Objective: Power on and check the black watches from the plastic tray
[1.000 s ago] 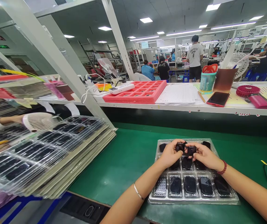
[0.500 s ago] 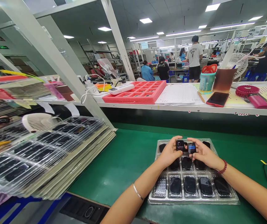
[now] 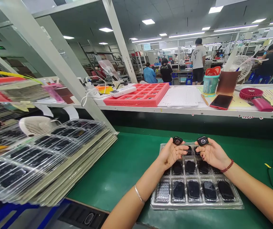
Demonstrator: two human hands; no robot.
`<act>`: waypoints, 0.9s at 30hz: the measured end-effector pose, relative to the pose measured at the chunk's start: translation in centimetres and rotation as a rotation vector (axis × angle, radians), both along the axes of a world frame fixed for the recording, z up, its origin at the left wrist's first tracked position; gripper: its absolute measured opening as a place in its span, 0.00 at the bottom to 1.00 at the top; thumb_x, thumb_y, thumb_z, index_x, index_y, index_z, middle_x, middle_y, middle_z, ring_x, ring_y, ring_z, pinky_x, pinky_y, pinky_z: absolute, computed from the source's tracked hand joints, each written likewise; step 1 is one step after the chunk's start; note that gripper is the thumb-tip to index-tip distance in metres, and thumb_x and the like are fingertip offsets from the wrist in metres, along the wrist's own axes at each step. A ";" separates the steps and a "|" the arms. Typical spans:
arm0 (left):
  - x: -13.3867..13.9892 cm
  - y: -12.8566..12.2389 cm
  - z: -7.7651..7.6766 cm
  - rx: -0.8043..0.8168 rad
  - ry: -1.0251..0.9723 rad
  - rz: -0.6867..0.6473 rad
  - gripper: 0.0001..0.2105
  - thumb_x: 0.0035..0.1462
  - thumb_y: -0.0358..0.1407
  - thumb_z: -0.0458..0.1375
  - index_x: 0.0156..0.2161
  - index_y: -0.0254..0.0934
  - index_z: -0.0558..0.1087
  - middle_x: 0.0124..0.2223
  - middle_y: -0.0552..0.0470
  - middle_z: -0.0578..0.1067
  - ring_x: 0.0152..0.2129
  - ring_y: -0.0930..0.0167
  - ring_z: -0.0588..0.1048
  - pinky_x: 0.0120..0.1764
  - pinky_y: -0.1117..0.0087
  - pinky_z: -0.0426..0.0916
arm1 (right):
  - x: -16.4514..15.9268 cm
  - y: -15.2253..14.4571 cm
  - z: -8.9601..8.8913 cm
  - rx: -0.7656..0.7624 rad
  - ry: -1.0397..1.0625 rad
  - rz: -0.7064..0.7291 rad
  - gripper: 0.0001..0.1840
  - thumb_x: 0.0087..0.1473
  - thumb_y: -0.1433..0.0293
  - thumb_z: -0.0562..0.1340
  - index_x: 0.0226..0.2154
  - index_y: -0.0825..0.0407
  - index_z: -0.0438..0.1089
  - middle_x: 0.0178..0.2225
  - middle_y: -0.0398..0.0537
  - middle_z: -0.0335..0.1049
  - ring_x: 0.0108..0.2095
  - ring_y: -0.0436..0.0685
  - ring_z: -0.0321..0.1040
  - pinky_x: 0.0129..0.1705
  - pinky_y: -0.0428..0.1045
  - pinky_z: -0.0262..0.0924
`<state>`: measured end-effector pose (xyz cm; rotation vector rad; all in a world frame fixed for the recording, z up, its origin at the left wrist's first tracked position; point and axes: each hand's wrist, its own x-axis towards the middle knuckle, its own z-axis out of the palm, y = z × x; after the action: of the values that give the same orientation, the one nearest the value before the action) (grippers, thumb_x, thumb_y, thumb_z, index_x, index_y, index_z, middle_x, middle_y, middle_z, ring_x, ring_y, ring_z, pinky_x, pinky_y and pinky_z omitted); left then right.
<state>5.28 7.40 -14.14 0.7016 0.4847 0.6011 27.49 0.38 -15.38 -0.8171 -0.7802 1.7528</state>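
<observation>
From the head view, I am pinching one small black device (image 3: 177, 140) in my left hand (image 3: 171, 154) and another black device (image 3: 202, 141) in my right hand (image 3: 212, 154), each at twelve o'clock of its palm. Both are hovering over the clear tray (image 3: 231, 203), lying on the green table (image 3: 126, 162). At nine o'clock, stacked trays (image 3: 43, 159) are leaning; at twelve o'clock, a shelf (image 3: 198, 109) is crossing the factory hall.

Both hands, left (image 3: 172, 153) and right (image 3: 212, 154), have apparently spread apart, turning their 2 devices (image 3: 177, 140) outward.

Green bench (image 3: 131, 159), ceiling lights (image 3: 148, 21), shelf (image 3: 198, 111).
</observation>
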 end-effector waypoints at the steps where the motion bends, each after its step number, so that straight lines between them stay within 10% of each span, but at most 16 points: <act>1: 0.0 -0.1 0.0 0.024 0.006 0.000 0.27 0.57 0.52 0.46 0.44 0.26 0.69 0.37 0.38 0.77 0.25 0.72 0.76 0.21 0.78 0.65 | -0.1 -0.1 0.0 0.003 0.010 0.000 0.27 0.59 0.54 0.45 0.45 0.57 0.65 0.35 0.54 0.73 0.24 0.51 0.70 0.25 0.45 0.66; 5: 0.3 -1.0 0.1 0.261 0.102 0.021 0.23 0.47 0.37 0.63 0.47 0.32 0.65 0.39 0.43 0.76 0.25 0.73 0.75 0.22 0.79 0.63 | -0.8 -0.5 0.3 0.095 -0.032 -0.026 0.18 0.51 0.66 0.61 0.45 0.51 0.63 0.41 0.51 0.71 0.28 0.49 0.70 0.28 0.43 0.67; 10: 0.8 -2.0 -0.1 0.518 0.220 0.032 0.28 0.42 0.25 0.61 0.51 0.38 0.61 0.43 0.47 0.73 0.32 0.71 0.75 0.31 0.75 0.65 | -2.2 -1.0 0.4 0.253 -0.235 -0.067 0.27 0.45 0.73 0.65 0.48 0.48 0.59 0.42 0.49 0.68 0.31 0.50 0.69 0.31 0.46 0.68; 27: 0.8 -2.3 0.3 0.691 0.335 0.005 0.18 0.49 0.28 0.55 0.47 0.36 0.66 0.41 0.46 0.74 0.27 0.73 0.74 0.26 0.75 0.63 | -3.0 -1.4 0.5 0.367 -0.544 -0.068 0.12 0.48 0.71 0.61 0.38 0.50 0.61 0.32 0.43 0.68 0.25 0.50 0.68 0.26 0.46 0.64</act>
<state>6.08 5.05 -13.85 1.4737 0.5906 0.6622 24.50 -0.97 -14.89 -1.0612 -1.3685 1.2748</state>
